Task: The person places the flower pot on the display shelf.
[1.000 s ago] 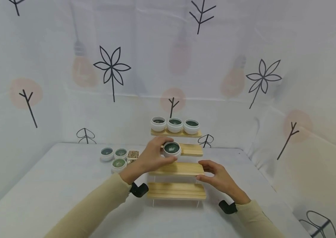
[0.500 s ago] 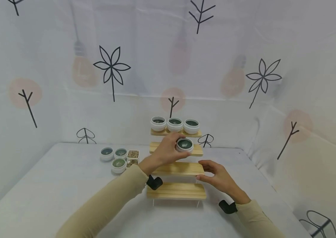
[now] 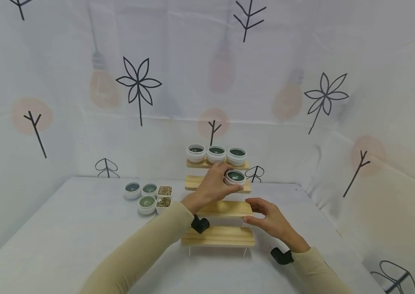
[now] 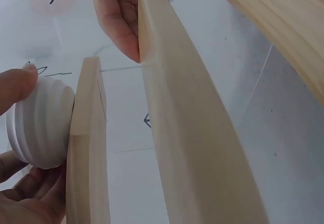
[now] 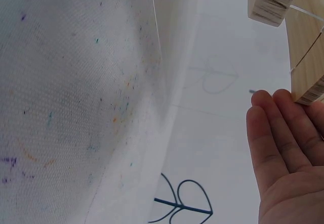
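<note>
My left hand (image 3: 213,185) holds a small white round bowl (image 3: 235,176) with dark green inside, its thumb and fingers on opposite sides. The bowl is upright at the right end of the second shelf from the top (image 3: 194,182) of a tiered wooden stand. In the left wrist view, the bowl's base (image 4: 61,125) is right at the board's surface. My right hand (image 3: 271,218) grips the right end of the shelf below (image 3: 226,208), thumb at the front corner and fingers behind. From the right wrist, several fingers (image 5: 271,148) show beside the wood.
Three similar bowls (image 3: 216,155) line the top shelf. The lowest shelf (image 3: 218,237) stands in front on thin legs. Left of the stand are three round bowls (image 3: 146,204) with green or bluish insides and two square dishes (image 3: 164,201) of brownish bits. A patterned white cloth (image 3: 178,102) hangs behind.
My left hand has carried the bowl rightward and slightly back, from the middle of the second shelf to its right end. The right hand stays in place at the stand.
</note>
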